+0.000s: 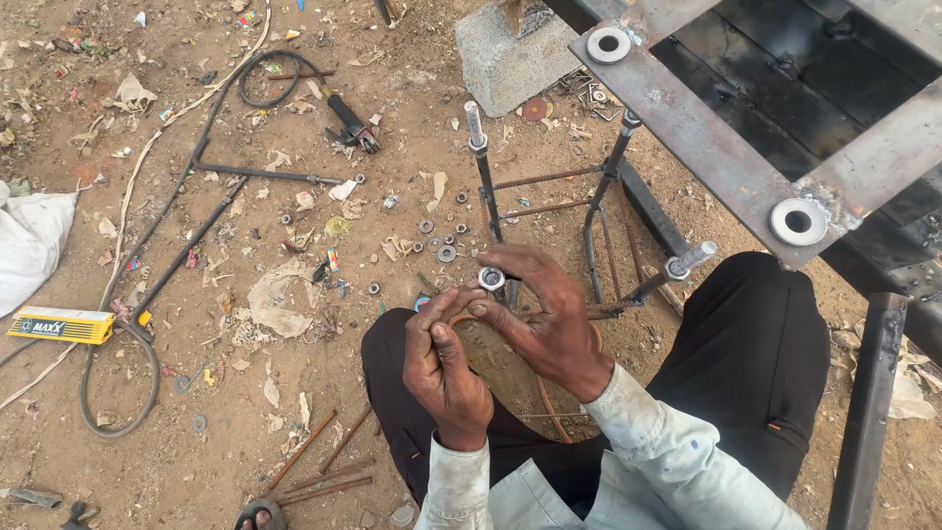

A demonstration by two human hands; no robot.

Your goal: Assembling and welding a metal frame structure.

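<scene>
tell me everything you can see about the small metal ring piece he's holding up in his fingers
The metal nut is a small, silvery ring with a dark round hole through its middle, its face turned up toward the camera. It looks like worn steel. The right hand pinches it at the fingertips, above the person's lap and in front of the dirt ground. The left hand sits just beside it, fingers curled, touching the right hand's fingers; whether it touches the nut is unclear.

Two hands show, the left hand [444,365] and the right hand [546,319], with one nut [491,279] pinched in the right fingers. Three threaded bolts [475,124] stand up from the rod frame, and two large washers [798,222] lie on the steel plate. One concrete block [510,57], one yellow box [59,325] and one white sack [29,240] sit on the dirt.
</scene>
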